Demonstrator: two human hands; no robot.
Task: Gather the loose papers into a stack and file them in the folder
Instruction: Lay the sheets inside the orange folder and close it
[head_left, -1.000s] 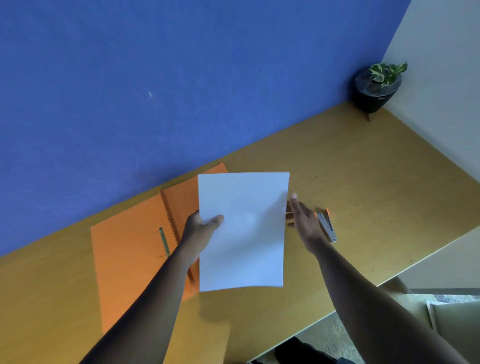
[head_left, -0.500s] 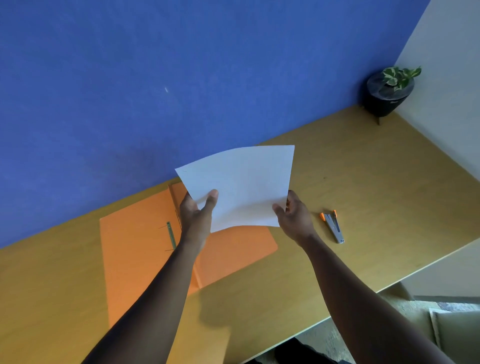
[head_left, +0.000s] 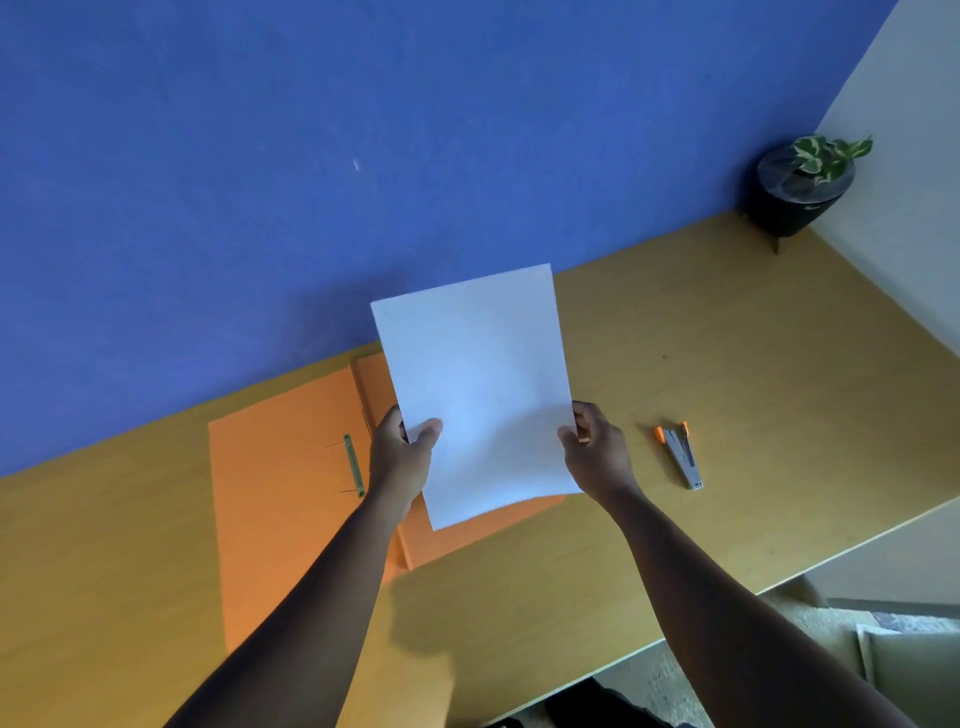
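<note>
A stack of white papers (head_left: 475, 384) is held upright in the air above the desk, its long side running away from me. My left hand (head_left: 402, 457) grips its lower left edge, thumb on the front. My right hand (head_left: 597, 452) pinches its lower right edge. Below the papers an orange folder (head_left: 280, 483) lies open flat on the wooden desk (head_left: 701, 353), with a green metal fastener (head_left: 354, 465) near its spine. The folder's right half is mostly hidden behind the papers and my left hand.
An orange and grey stapler (head_left: 681, 454) lies on the desk right of my right hand. A black pot with a green plant (head_left: 797, 189) stands in the far right corner. A blue wall (head_left: 363, 156) runs behind the desk. The desk's front edge drops to the floor at lower right.
The papers went from my left hand alone to both hands. They swung from a tilted sideways pose to upright, and sit a little higher and further right over the folder.
</note>
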